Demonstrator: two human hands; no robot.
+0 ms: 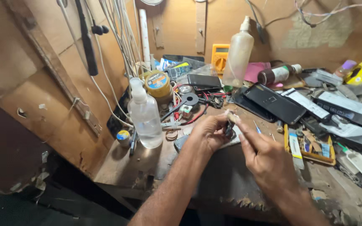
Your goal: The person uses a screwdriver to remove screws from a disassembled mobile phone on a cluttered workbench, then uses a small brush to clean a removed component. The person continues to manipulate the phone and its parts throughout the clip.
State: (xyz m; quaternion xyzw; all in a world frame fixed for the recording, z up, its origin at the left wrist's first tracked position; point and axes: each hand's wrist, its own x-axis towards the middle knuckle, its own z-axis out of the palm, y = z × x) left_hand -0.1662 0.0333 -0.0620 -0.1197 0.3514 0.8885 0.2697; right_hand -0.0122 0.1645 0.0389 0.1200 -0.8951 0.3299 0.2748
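Your fingers: the fingertips (232, 118) of both hands meet on a small dark part (229, 129), held up over the worn workbench (227, 180).
Left hand: your left hand (208, 133) is curled shut around the small dark part from the left side.
Right hand: your right hand (267, 161) pinches a little pale bit at the top of the part. You cannot tell what that bit is.
Where the part is: between your two hands, near the middle of the bench, just above a flat grey thing lying there.
Close by: a clear spray bottle (145, 115) stands to the left of your left hand. A black phone (274, 103) lies face down behind your right hand. A small yellow tray (311, 148) of bits sits to the right.
Farther back: a round tin (157, 83), a tall cloudy bottle (237, 54) and a yellow meter (220, 57) stand near the wall.
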